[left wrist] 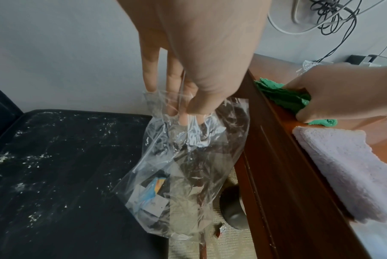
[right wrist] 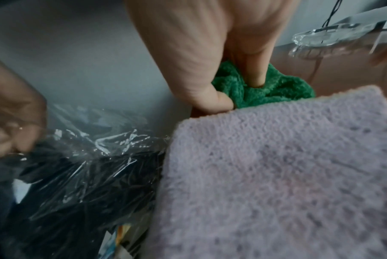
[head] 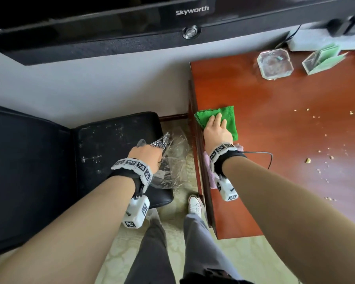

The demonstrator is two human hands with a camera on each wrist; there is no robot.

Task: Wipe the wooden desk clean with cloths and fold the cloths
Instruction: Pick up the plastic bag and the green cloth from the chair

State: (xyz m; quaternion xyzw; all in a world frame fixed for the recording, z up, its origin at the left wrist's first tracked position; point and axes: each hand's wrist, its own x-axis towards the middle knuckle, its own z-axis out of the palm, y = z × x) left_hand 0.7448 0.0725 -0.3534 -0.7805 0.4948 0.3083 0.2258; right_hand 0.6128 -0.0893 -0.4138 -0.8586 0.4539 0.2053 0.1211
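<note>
My right hand (head: pixel 216 128) lies on a bunched green cloth (head: pixel 231 119) at the left edge of the red-brown wooden desk (head: pixel 275 119). In the right wrist view its thumb and a finger dig into the green cloth (right wrist: pixel 277 91) and pinch it. A folded lilac cloth (head: pixel 212 179) lies under that wrist on the desk's edge, and it fills the right wrist view (right wrist: pixel 277 175). My left hand (head: pixel 146 155) pinches the rim of a clear plastic bag (left wrist: pixel 188 166), which hangs beside the desk with scraps inside. Crumbs (head: pixel 307 160) are scattered over the right part of the desk.
A black cushioned seat (head: pixel 115 150) with white specks stands left of the desk. At the desk's back are a glass ashtray (head: pixel 275 63) and a clear holder with green cards (head: pixel 322 60). A television (head: pixel 172 13) hangs above. My shoe (head: pixel 195 203) is by the desk.
</note>
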